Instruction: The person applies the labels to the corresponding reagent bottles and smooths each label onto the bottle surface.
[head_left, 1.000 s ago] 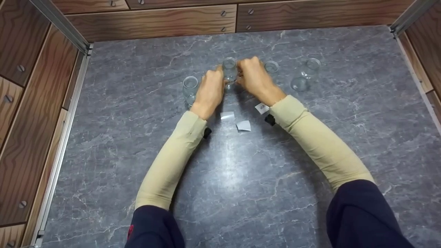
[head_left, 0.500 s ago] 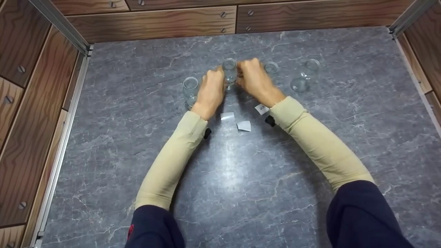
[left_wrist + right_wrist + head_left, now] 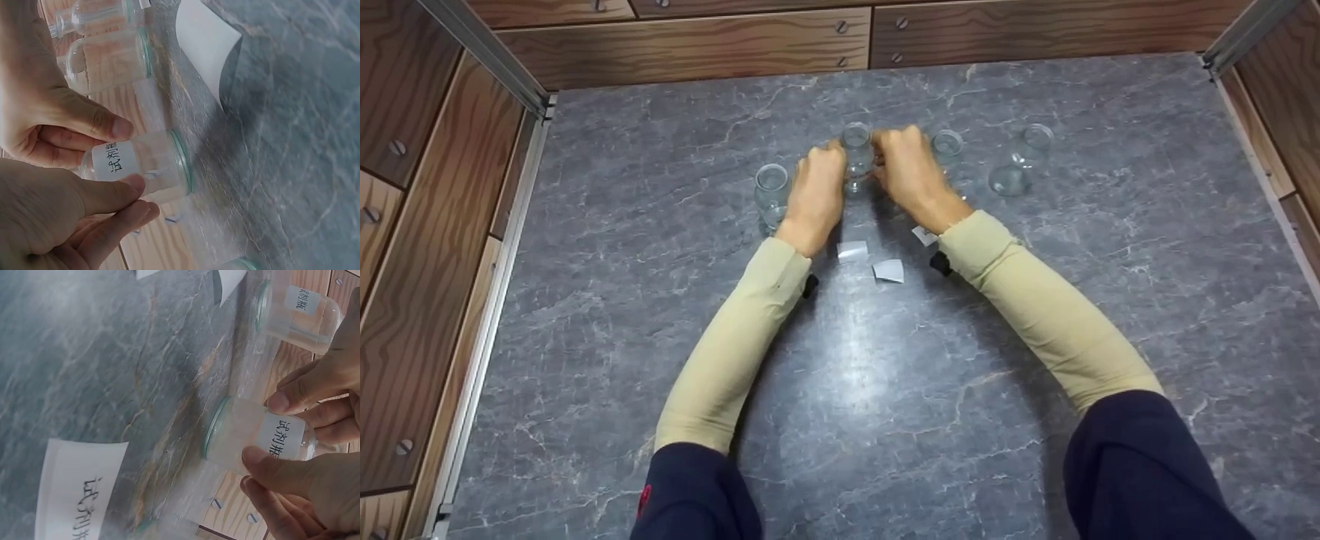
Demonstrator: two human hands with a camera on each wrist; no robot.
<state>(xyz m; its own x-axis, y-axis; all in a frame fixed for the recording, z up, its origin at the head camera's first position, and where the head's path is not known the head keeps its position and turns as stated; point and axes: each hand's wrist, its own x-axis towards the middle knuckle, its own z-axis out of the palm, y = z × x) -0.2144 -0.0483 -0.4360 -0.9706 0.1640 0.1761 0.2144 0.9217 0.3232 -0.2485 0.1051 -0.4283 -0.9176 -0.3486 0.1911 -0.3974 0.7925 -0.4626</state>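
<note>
A clear glass reagent bottle (image 3: 856, 159) stands upright near the back of the table. Both hands hold it from either side. My left hand (image 3: 815, 191) grips its left side, with thumb on the front and curled fingers toward the back. My right hand (image 3: 915, 176) does likewise on the right. A white label (image 3: 115, 160) with handwritten characters lies on the bottle's front; both thumbs press at its edges. Another reagent bottle (image 3: 298, 318), with a similar label on its front, stands to the left in the right wrist view. Fingertips behind the held bottle are partly hidden.
Two more glass bottles stand to the right, one near the right hand (image 3: 947, 142) and one farther out (image 3: 1011, 178). Three white paper labels lie in front of the hands: a left one (image 3: 853, 251), a middle one (image 3: 888, 271) and one beside the right wrist (image 3: 924, 235). Wood-patterned panels (image 3: 682, 49) enclose the table.
The view has shifted very slightly. Both hands stay at the middle bottle with little visible movement, and the bottles and loose labels keep their places.
</note>
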